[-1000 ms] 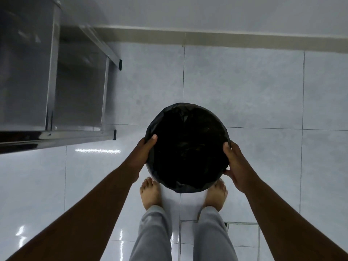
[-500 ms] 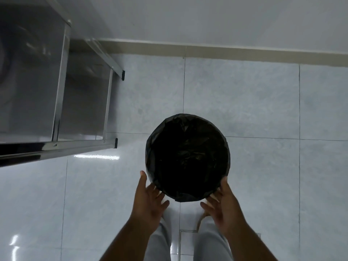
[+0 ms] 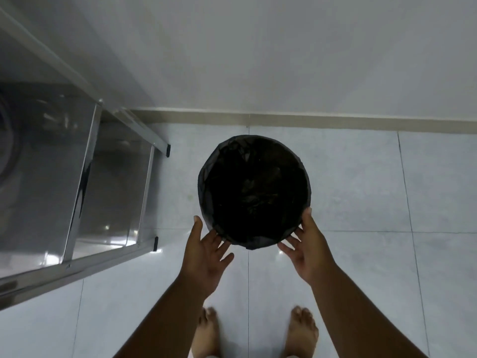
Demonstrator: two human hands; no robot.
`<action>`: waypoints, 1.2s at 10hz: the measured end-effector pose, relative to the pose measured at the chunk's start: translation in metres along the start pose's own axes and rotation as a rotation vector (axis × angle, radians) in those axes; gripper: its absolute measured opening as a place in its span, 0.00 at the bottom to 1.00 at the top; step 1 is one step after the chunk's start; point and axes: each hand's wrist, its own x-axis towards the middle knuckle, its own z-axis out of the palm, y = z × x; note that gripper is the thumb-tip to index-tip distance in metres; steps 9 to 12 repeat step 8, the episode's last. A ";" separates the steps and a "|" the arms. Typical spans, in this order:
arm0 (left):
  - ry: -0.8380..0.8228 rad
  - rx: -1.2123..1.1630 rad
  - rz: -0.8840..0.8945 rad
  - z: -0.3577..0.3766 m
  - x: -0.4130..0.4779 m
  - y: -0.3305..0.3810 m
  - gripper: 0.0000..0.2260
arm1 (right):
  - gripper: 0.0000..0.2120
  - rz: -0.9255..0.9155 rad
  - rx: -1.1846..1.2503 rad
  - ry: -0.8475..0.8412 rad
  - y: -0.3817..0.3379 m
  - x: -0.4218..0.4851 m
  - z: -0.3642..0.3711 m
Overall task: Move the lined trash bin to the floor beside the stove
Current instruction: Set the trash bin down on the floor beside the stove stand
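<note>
Hands at bin: I see left hand (image 3: 206,250) and right hand (image 3: 308,248) spread open at the near rim.
Trash bin (image 3: 254,192) upright on the floor (image 3: 361,189), mouth up, beside the steel stand (image 3: 77,192); contents too dark to read, no lettering legible.

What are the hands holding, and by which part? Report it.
Nothing is held. The left hand and right hand are open, beside the near rim of the trash bin on the floor.
</note>
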 end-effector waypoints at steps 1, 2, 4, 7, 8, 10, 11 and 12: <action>-0.051 0.027 0.029 0.019 0.018 0.029 0.36 | 0.30 -0.049 0.000 -0.025 -0.032 0.022 0.019; -0.083 0.060 0.064 0.036 0.036 0.056 0.36 | 0.30 -0.096 -0.008 -0.060 -0.058 0.040 0.037; -0.121 0.095 0.099 0.059 0.058 0.086 0.36 | 0.30 -0.144 -0.076 -0.080 -0.087 0.056 0.057; -0.062 0.251 0.113 0.054 0.046 0.078 0.35 | 0.34 -0.103 -0.289 0.043 -0.086 0.038 0.054; -0.007 0.503 0.153 0.043 0.019 0.069 0.35 | 0.38 -0.091 -0.537 0.133 -0.087 0.020 0.045; -0.007 0.503 0.153 0.043 0.019 0.069 0.35 | 0.38 -0.091 -0.537 0.133 -0.087 0.020 0.045; -0.007 0.503 0.153 0.043 0.019 0.069 0.35 | 0.38 -0.091 -0.537 0.133 -0.087 0.020 0.045; -0.007 0.503 0.153 0.043 0.019 0.069 0.35 | 0.38 -0.091 -0.537 0.133 -0.087 0.020 0.045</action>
